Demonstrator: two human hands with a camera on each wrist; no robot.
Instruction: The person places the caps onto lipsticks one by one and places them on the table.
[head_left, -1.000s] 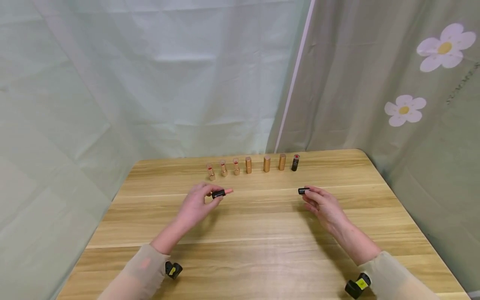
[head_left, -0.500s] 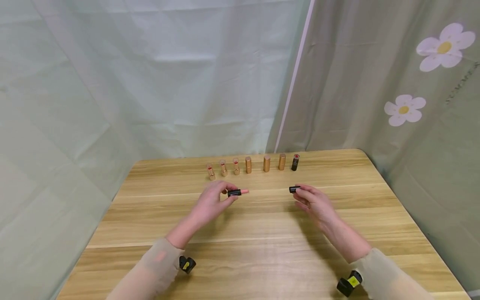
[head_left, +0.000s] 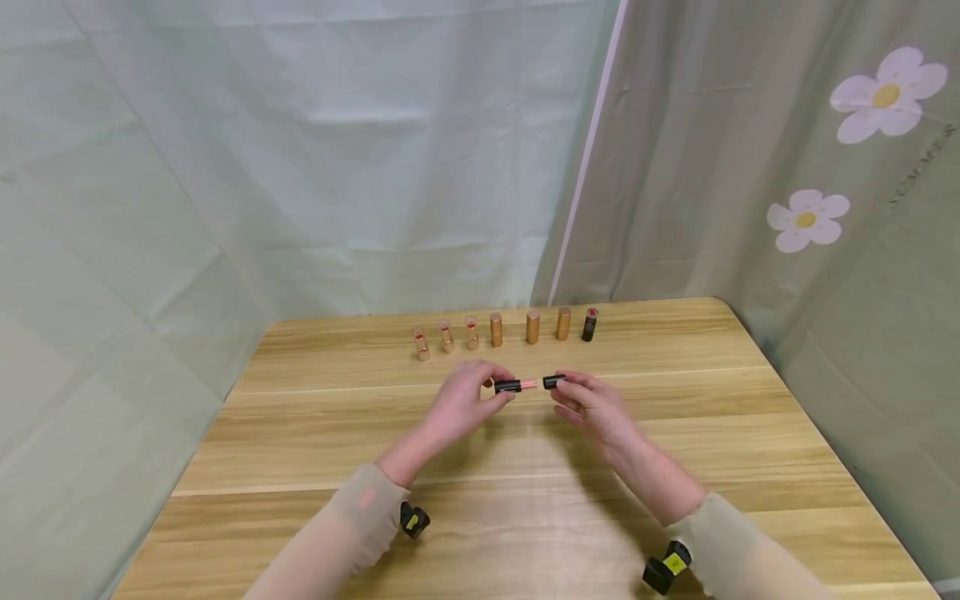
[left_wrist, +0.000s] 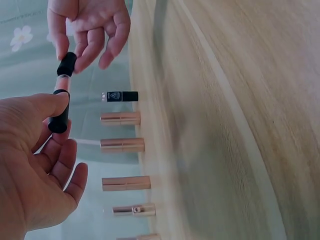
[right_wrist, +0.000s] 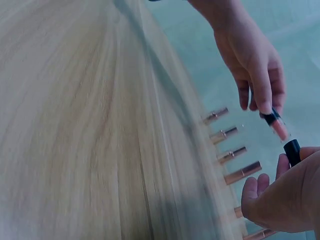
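Note:
My left hand (head_left: 464, 400) pinches the black base of a lipstick (head_left: 508, 387) between thumb and fingers. A pink tip under a clear sleeve points right, toward the other hand. Facing it, my right hand (head_left: 600, 410) pinches a short black cap (head_left: 553, 382) by its far end. Both pieces lie nearly in line above the table, a small gap between them in the head view. In the left wrist view the pink tip (left_wrist: 63, 83) appears right at the mouth of the cap (left_wrist: 67, 64). The right wrist view shows the tip (right_wrist: 280, 129) just short of the cap (right_wrist: 292, 152).
Along the table's back edge stands a row of lipsticks: several rose-gold ones, some with clear tops (head_left: 422, 345), some all gold (head_left: 533, 328), and a black one (head_left: 589, 325) at the right end. A curtain hangs behind the wooden table (head_left: 480, 533).
The left hand has moved right with the lipstick, and the right hand has moved left with the cap. The gap between the two pieces has narrowed greatly. The row behind stays put.

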